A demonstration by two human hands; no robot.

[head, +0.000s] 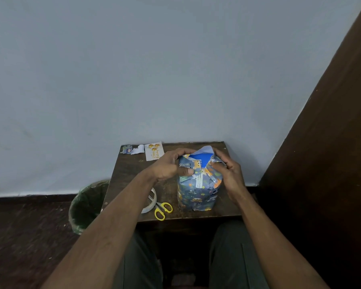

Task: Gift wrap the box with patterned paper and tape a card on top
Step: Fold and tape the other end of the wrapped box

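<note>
A pale blue wall (154,69) fills the upper view, with a dark brown panel (331,142) slanting down the right side. Against the wall stands a small dark wooden desk (133,172). Beside the desk's left edge, on the floor, sits a green-lined waste bin (86,207). Toward the desk's right edge the box (197,184) stands upright, covered in blue patterned paper (194,197) printed with cartoon animals; its top is still unfolded, showing the blue box inside. The left hand (169,165) curls its fingers over the top left of the paper, thumb pressed on the near face, gripping it. The right hand (229,172) pinches the paper flap at the top right, so both grips are closed on the wrapping. Near the front edge lies a roll of tape (152,203), partly hidden by the left forearm, with yellow-handled scissors (163,210) touching it. At the far left corner lie a card (154,151) with orange balloons and a torn paper scrap (132,149).
</note>
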